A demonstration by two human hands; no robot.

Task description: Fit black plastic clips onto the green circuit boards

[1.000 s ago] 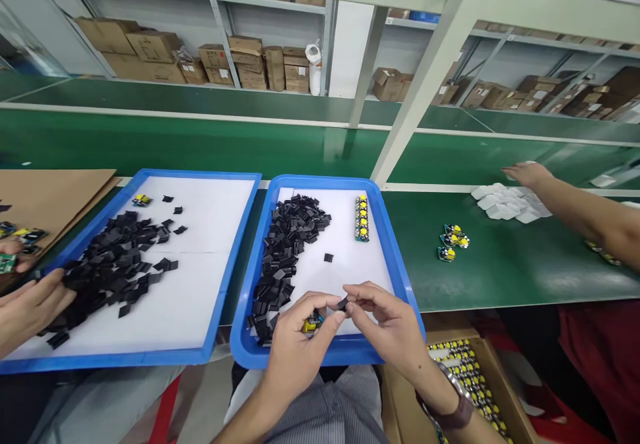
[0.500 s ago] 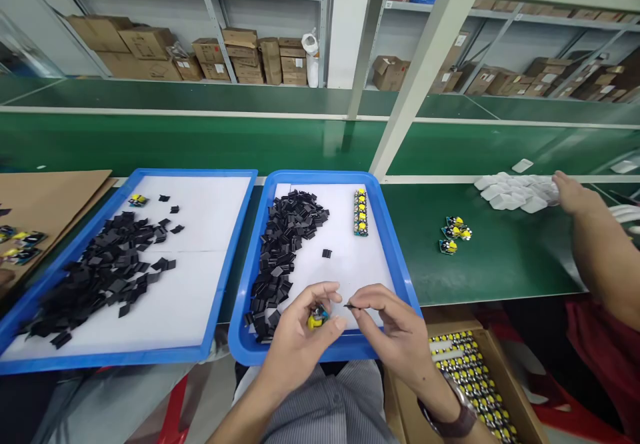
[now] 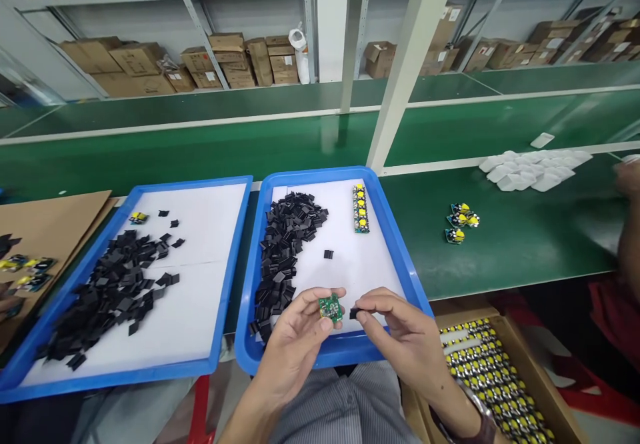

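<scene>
"Board pinched in the left hand, over the tray, near side. Any risk?"

"The right hand pinches a black piece just beside it; a loose grip might drop that, or a bump scratch the board."

Assembly workshop, green workbench, shelved cartons

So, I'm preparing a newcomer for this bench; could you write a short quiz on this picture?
1. True or false: the wearer's right hand holds the green circuit board.
2. What is heaped along the left side of the blue tray under the hands?
3. Fill in: the open carton at lower right holds rows of ____-topped components.

Key: 1 false, the left hand holds it; 2 small black pieces; 3 yellow.
</scene>
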